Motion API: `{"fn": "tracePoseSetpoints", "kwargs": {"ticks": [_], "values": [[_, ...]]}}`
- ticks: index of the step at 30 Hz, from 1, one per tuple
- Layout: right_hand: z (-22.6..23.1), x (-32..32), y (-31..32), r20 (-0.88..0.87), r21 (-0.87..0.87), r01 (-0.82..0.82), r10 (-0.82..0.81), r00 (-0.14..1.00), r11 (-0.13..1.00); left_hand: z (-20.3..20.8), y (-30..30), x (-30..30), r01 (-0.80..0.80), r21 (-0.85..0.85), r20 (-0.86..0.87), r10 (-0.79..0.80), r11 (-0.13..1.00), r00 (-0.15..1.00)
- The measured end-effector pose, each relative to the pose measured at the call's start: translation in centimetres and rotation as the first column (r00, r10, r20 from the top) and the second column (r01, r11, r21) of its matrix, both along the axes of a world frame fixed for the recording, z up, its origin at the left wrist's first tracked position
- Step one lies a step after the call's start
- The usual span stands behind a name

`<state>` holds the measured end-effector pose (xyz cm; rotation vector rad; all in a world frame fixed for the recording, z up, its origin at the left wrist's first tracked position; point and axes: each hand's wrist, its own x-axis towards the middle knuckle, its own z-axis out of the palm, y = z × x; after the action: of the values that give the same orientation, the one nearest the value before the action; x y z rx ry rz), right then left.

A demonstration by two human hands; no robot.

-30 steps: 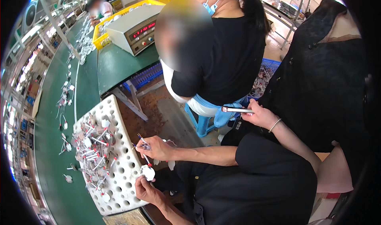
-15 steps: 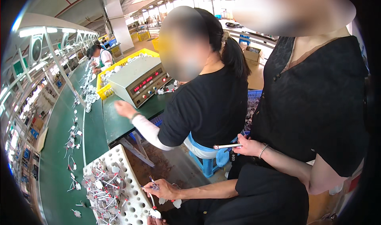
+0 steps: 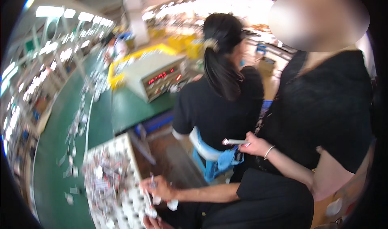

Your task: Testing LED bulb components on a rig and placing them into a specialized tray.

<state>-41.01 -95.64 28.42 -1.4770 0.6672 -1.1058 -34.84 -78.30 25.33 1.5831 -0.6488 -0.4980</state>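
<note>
R hand (image 3: 159,188) holds thin pc (image 3: 152,180), long axis up-frame.

Way in for right hand (image 3: 159,188): over board's (image 3: 131,200) bare holed strip, right beside it. Heap of parts (image 3: 106,174) blocks board's middle. Belt (image 3: 50,156) has open room on its far-left side; loose parts (image 3: 74,171) scattered nearer the board. Upward, floor gap (image 3: 171,158) passable until co-worker's stool (image 3: 208,168). Meter box (image 3: 163,75) obstructs bench (image 3: 131,111).
</note>
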Motion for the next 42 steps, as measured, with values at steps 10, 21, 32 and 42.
{"fn": "tracePoseSetpoints", "kwargs": {"ticks": [10, 21, 32, 42], "values": [[2.3, 1.5, 1.5, -0.01, -0.05, -0.165, 0.165, 0.986, 0.985, -0.6, 1.1, 0.3, -0.298, -0.505, -0.452, 0.047, 0.81, 0.891], [0.0, 1.2, 0.9, 0.078, -0.062, -0.096, 0.101, 0.992, 0.993, 1.6, 1.9, 2.5, -0.1, -0.099, -0.182, 0.081, 0.99, 0.98], [1.8, -1.1, -1.0, -0.08, -0.106, -0.208, 0.2, 0.976, 0.972, -15.3, 11.6, -0.1, 0.236, 0.389, 0.085, -0.29, 0.89, 0.953], [1.2, 3.3, -2.1, -0.103, -0.071, -0.373, 0.365, 0.925, 0.925, -13.0, 5.1, 8.5, 0.232, 0.29, -0.083, -0.218, 0.928, 0.973]]}}
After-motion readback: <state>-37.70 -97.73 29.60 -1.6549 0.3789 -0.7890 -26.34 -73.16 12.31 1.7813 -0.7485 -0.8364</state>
